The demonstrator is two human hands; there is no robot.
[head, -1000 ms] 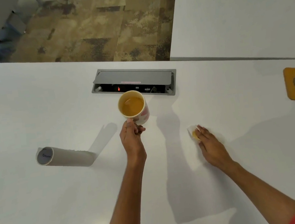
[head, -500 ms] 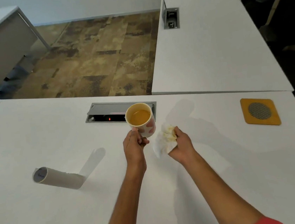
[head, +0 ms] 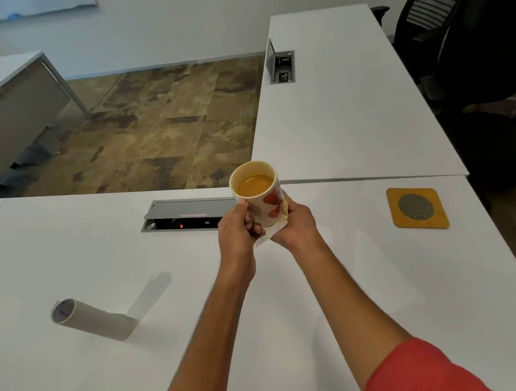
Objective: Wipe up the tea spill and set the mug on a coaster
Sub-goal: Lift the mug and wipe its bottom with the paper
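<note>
- Mug, cream with red patches and holding tea, is first in priority; it is held upright above the white tabletop, clear of the surface.
- Office chairs stand beyond the far table.
- Power box is recessed in the tabletop, lid raised.
- Paper roll lies on its side at the left.
- Coaster, yellow with a mesh centre, lies well apart to the right.
- Left hand grips the mug, apparently at its handle.
- Right hand holds a stained tissue against the mug base.
</note>
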